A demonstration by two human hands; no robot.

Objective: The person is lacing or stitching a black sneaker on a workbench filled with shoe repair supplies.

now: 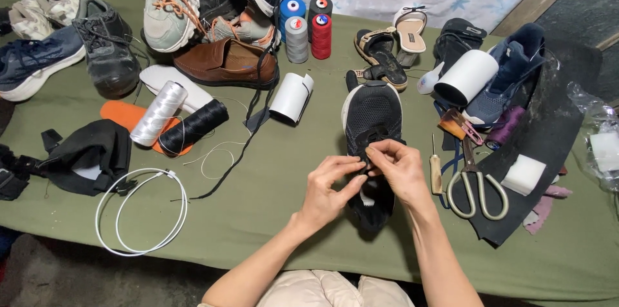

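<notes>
Grip of my left hand (pixel 330 181), centre of the frame: fingertips pressed together, pinching the lacing area of the black mesh sneaker (pixel 372 114). Just right of it, my right hand (pixel 398 164) pinches the same spot. Sneaker lies on the green bench (pixel 271 197), toe toward the upper frame. Further right: a wooden-handled awl (pixel 436 172), then scissors (pixel 476 184).

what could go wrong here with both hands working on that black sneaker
The left hand and right hand pinch at the tongue of the black mesh sneaker; nothing else steadies it, so it may twist or slide on the green cloth. An awl and scissors lie just beside the right wrist, so a sideways move might catch a point.
</notes>
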